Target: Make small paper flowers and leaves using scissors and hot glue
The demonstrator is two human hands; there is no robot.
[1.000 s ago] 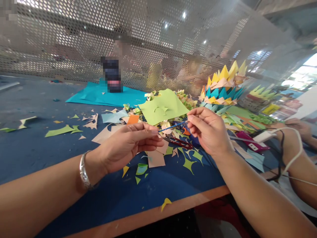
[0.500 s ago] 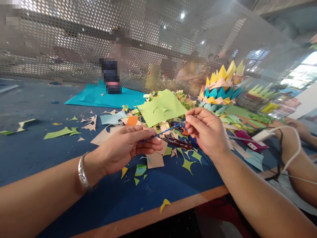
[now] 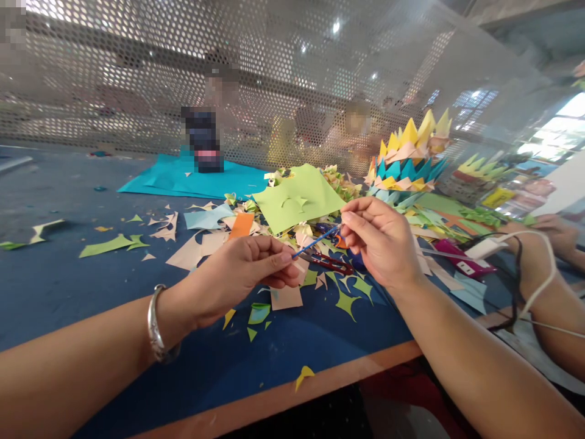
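A thin, straight blue strand (image 3: 315, 241) stretches between my two hands above the paper scraps; its exact material I cannot make out. My left hand (image 3: 244, 263) pinches its lower end between thumb and fingers, the other fingers curled. At the upper end, my right hand (image 3: 379, 241) grips it with thumb and forefinger. Just behind the strand lies a light green paper sheet (image 3: 297, 198) with small curved flaps raised on it. Below the strand, a dark red tool (image 3: 333, 263) rests among the scraps, partly hidden.
Paper offcuts (image 3: 107, 245) litter the blue table (image 3: 150, 390). Turquoise sheets (image 3: 158, 178) lie at the back, before a perforated metal screen (image 3: 114, 97). Stacked pointed paper rings (image 3: 409, 161) stand right of centre. A magenta power strip (image 3: 461, 259) with cables sits near another person's arm (image 3: 548, 286).
My left hand has closed its fingers and slid slightly up along the blue strand toward my right hand, so a shorter length shows. My right hand has barely moved.
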